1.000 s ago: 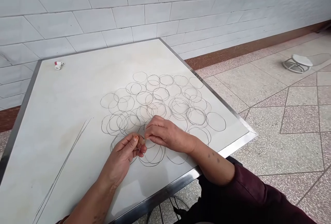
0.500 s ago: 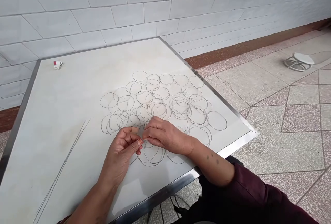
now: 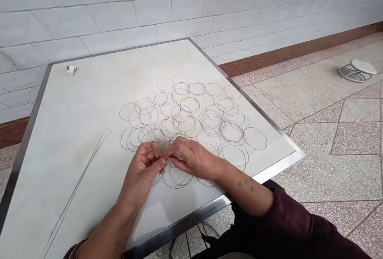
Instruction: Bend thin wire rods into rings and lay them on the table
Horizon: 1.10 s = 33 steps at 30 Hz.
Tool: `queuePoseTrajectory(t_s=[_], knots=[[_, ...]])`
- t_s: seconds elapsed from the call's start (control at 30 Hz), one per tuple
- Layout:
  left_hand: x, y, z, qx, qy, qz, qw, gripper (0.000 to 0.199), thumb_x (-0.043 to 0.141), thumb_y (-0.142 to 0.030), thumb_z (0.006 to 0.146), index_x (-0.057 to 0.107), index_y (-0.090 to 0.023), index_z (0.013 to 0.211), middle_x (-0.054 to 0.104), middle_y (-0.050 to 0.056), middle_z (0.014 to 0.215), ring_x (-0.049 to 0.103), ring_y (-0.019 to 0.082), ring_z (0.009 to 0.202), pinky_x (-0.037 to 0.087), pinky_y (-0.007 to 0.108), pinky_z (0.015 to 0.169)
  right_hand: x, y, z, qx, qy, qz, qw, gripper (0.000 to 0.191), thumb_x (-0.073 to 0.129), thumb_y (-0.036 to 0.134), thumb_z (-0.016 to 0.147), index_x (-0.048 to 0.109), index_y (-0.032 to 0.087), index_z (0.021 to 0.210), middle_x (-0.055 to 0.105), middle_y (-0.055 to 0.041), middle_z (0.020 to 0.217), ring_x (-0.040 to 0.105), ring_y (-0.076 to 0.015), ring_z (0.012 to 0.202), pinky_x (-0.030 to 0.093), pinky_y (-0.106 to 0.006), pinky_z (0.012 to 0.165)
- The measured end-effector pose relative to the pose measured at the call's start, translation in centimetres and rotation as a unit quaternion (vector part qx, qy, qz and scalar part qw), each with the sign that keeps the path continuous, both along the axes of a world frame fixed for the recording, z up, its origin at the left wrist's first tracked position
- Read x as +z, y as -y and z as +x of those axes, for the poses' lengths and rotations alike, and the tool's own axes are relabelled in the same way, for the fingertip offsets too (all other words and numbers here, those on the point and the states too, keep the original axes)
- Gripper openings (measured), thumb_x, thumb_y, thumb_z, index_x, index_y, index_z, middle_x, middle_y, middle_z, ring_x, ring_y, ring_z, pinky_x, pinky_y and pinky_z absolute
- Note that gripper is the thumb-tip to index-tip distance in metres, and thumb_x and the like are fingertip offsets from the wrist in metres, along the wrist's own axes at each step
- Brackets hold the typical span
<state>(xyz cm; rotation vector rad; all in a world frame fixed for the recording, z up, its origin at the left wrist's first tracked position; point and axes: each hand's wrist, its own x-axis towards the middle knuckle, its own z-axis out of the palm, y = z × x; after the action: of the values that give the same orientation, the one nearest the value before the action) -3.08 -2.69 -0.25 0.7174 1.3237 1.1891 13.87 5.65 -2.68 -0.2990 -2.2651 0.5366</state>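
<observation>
My left hand (image 3: 146, 167) is closed in a pinch, thumb against forefinger, on a thin wire whose end barely shows. My right hand (image 3: 191, 156) meets it at the fingertips, its fingers also pinched on the wire. Most of that wire is hidden by the hands. Under and beyond them, many thin wire rings (image 3: 232, 132) lie overlapping on the white tabletop (image 3: 98, 91). To the left of my left hand rest a few straight lengths of wire (image 3: 78, 185), lying side by side at a slant.
A small white and red item (image 3: 71, 70) sits near the table's far left corner. Metal trim (image 3: 191, 220) edges the table, and a tiled wall (image 3: 155, 11) stands behind it. On the floor to the right is a stool (image 3: 359, 70) with a white seat.
The view has shifted slightly, so the table and rings appear a little further right and higher. Both hands stay together, fingertips closer, with the right fingers slightly turned.
</observation>
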Motion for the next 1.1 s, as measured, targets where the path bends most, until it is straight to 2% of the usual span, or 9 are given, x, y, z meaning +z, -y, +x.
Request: queuePoseTrajectory(t_s=[0.23,0.47,0.67,0.83,1.1], knots=[[0.00,0.14,-0.08,0.002,-0.011,0.002,1.000,0.034,0.075,-0.023,0.077,0.057,-0.023,0.106,0.067,-0.004,0.077,0.053,0.011,0.064,0.043,0.026,0.064,0.15,-0.20,0.12,0.013,0.003,0.000,1.000,0.015,0.055,0.024,0.100,0.058,0.019,0.115,0.067,-0.0049,0.097,0.060,-0.0160,0.090,0.054,-0.032,0.080],[-0.28,0.21,-0.16,-0.005,-0.065,0.031,0.997,0.034,0.074,-0.028,0.081,0.055,-0.025,0.109,0.066,-0.005,0.078,0.057,0.012,0.067,0.047,0.027,0.067,0.02,-0.28,0.09,0.015,0.033,0.010,0.999,0.015,0.047,0.016,0.103,0.062,0.018,0.106,0.065,-0.0030,0.088,0.057,-0.0143,0.083,0.054,-0.030,0.078],[-0.09,0.29,-0.06,0.009,-0.009,0.037,0.999,0.024,0.068,-0.029,0.088,0.058,-0.023,0.109,0.065,-0.001,0.082,0.059,0.014,0.075,0.048,0.028,0.067,0.35,-0.52,0.54,-0.006,0.026,0.002,1.000,0.014,0.050,0.014,0.100,0.063,0.017,0.106,0.064,-0.0066,0.094,0.058,-0.0157,0.084,0.055,-0.029,0.073],[0.08,0.19,0.02,0.003,0.027,0.021,0.999,0.023,0.070,-0.028,0.086,0.060,-0.021,0.105,0.062,-0.002,0.077,0.055,0.012,0.066,0.045,0.025,0.058,0.12,-0.68,0.72,-0.027,0.034,0.001,0.999,0.017,0.050,0.013,0.099,0.063,0.019,0.106,0.063,-0.0061,0.096,0.058,-0.0161,0.087,0.055,-0.029,0.072],[-0.15,0.25,-0.17,-0.017,0.062,0.019,0.998,0.026,0.073,-0.027,0.083,0.061,-0.021,0.106,0.063,-0.002,0.073,0.049,0.010,0.056,0.040,0.022,0.050,0.30,-0.67,0.52,-0.029,0.054,0.044,0.997,0.017,0.047,0.013,0.101,0.063,0.018,0.104,0.064,-0.0045,0.092,0.053,-0.0158,0.084,0.052,-0.030,0.073]])
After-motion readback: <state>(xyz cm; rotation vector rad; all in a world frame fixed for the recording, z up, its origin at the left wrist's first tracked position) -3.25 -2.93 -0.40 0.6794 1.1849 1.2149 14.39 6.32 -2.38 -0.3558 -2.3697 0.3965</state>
